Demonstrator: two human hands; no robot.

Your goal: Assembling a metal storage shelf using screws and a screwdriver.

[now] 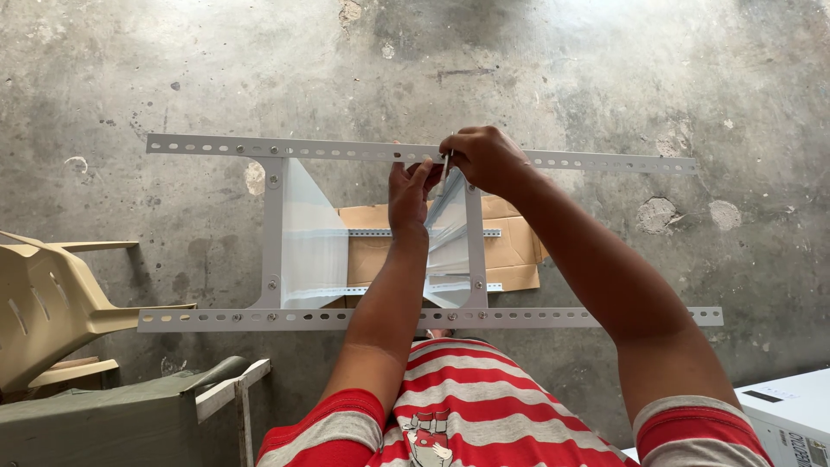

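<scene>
Your grey perforated metal frame hangs held above the concrete floor, its uprights sleeved in clear plastic wrap. Your right hand pinches the wrap at the top rail; your left hand grips just below. Flattened cardboard lies beneath, partly hidden. A beige plastic chair is cut off at left.

2 hands are counted: left hand and right hand, both at 12 o'clock of centre. 2 long perforated rails and 2 upright brackets are noted in 1 metal frame. 1 cardboard sheet is logged near centre, 1 plastic chair at 9 o'clock, 1 white box at 4 o'clock.
</scene>
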